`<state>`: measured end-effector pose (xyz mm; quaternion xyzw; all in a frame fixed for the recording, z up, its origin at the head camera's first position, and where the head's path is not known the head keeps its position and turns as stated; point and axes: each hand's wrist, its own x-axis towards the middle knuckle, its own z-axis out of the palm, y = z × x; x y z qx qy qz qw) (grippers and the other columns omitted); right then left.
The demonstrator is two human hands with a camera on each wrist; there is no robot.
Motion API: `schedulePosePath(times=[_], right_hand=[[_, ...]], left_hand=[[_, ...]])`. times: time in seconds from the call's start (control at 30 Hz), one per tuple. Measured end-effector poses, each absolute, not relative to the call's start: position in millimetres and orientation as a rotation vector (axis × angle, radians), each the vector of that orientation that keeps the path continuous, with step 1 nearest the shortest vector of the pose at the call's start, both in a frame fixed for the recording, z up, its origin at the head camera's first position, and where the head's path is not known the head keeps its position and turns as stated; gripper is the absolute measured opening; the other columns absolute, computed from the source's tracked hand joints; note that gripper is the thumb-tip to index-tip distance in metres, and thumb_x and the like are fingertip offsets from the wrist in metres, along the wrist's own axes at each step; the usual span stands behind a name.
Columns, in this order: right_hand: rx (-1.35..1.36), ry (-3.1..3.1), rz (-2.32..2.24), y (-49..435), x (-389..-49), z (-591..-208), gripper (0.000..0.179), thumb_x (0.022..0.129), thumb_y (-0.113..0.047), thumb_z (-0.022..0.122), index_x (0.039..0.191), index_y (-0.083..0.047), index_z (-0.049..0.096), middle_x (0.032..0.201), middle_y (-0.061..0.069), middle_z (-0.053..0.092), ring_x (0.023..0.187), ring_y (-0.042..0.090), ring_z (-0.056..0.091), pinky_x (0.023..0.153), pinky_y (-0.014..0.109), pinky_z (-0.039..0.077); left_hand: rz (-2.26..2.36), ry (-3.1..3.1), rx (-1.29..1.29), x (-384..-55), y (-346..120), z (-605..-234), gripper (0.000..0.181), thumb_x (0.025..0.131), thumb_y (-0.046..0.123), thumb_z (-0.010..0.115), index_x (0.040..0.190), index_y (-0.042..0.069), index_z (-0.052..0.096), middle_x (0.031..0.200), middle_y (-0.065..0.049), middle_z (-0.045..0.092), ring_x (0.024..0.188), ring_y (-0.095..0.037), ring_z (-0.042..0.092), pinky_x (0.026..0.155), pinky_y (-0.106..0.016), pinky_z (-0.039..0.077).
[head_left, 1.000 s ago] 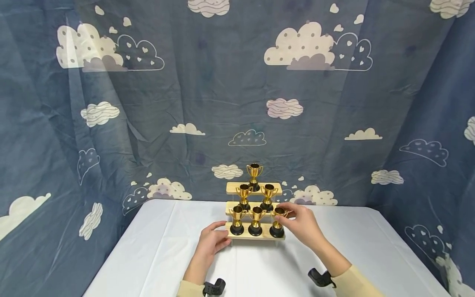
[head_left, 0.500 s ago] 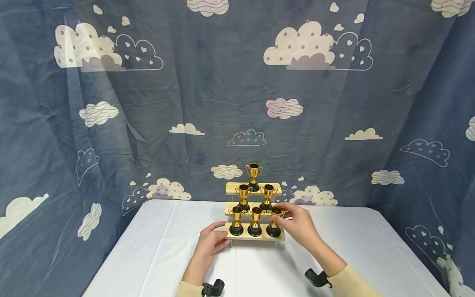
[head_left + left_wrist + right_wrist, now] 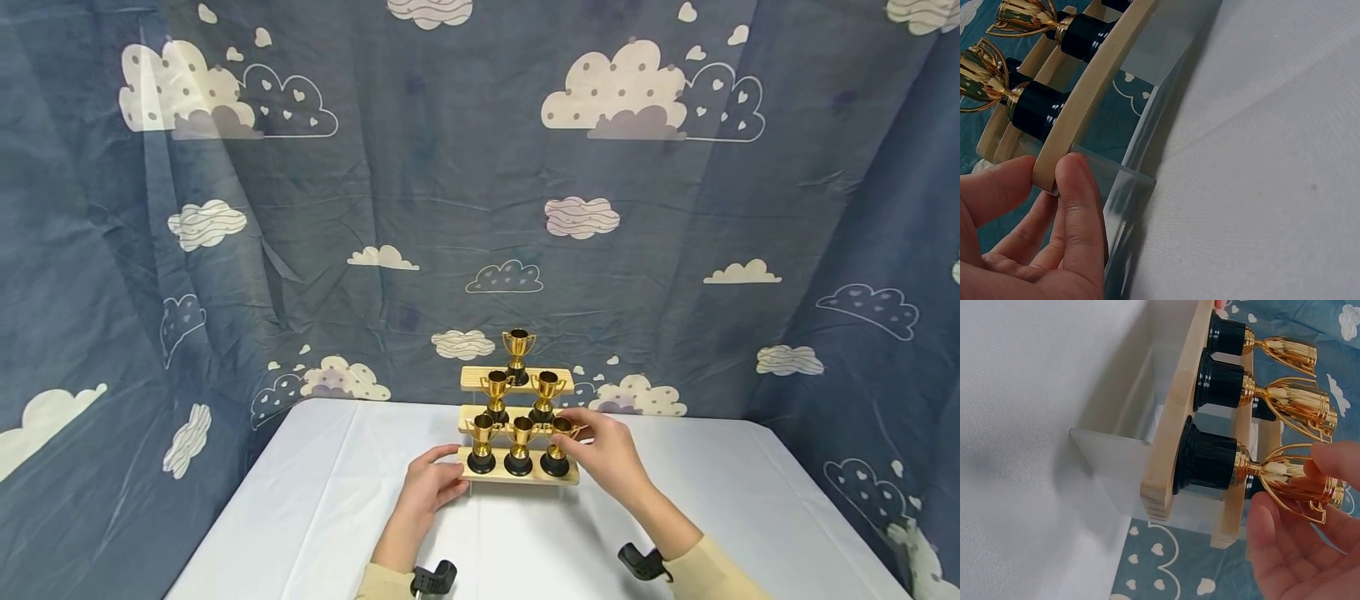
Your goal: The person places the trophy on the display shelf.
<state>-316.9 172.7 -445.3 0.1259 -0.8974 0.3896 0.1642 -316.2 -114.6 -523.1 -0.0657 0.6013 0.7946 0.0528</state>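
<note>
A three-tier display stand with pale wooden shelves (image 3: 519, 480) and clear supports stands on the white table. Several small gold trophy cups with black bases are on it: one on top, two in the middle, three on the lowest shelf. My left hand (image 3: 431, 486) pinches the left end of the lowest shelf (image 3: 1069, 134), thumb above and fingers below. My right hand (image 3: 606, 457) holds the front right trophy (image 3: 1210, 459) by its gold cup, thumb and fingers around it. That trophy's base rests on the shelf, upright. The middle trophy (image 3: 519, 461) stands just left of it.
A white cloth (image 3: 345, 517) covers the table around the stand. Behind it hangs a dark blue curtain (image 3: 450, 167) with cloud prints, which also runs along both sides. Each wrist wears a black camera (image 3: 435, 577).
My right hand has slid the front right trophy a little to the left along the lowest shelf, closer to the middle one. My left hand stays at the shelf's end.
</note>
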Motion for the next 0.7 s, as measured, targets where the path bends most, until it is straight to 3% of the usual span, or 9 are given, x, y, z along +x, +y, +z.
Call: schedulePosePath(times=[0.3, 0.7], right_hand=[[0.360, -2.567, 1.109, 174.6, -316.7, -444.5, 0.038, 0.085, -0.024, 0.082, 0.121, -0.017, 0.072, 0.101, -0.001, 0.071, 0.086, 0.017, 0.069, 0.071, 0.034, 0.057], [0.365, -2.594, 1.086, 175.4, -313.9, -443.9, 0.045, 0.085, -0.026, 0.083, 0.126, -0.018, 0.069, 0.112, 0.002, 0.071, 0.085, 0.014, 0.069, 0.066, 0.032, 0.056]], left_hand=[[2.421, 1.835, -0.170, -317.1, -114.6, -522.9, 0.055, 0.085, -0.001, 0.066, 0.139, -0.004, 0.054, 0.103, -0.019, 0.068, 0.072, -0.016, 0.068, 0.070, -0.029, 0.061], [2.421, 1.830, -0.200, -317.2, -115.2, -523.4, 0.055, 0.085, -0.002, 0.066, 0.139, -0.003, 0.055, 0.105, -0.019, 0.068, 0.072, -0.016, 0.068, 0.071, -0.029, 0.061]])
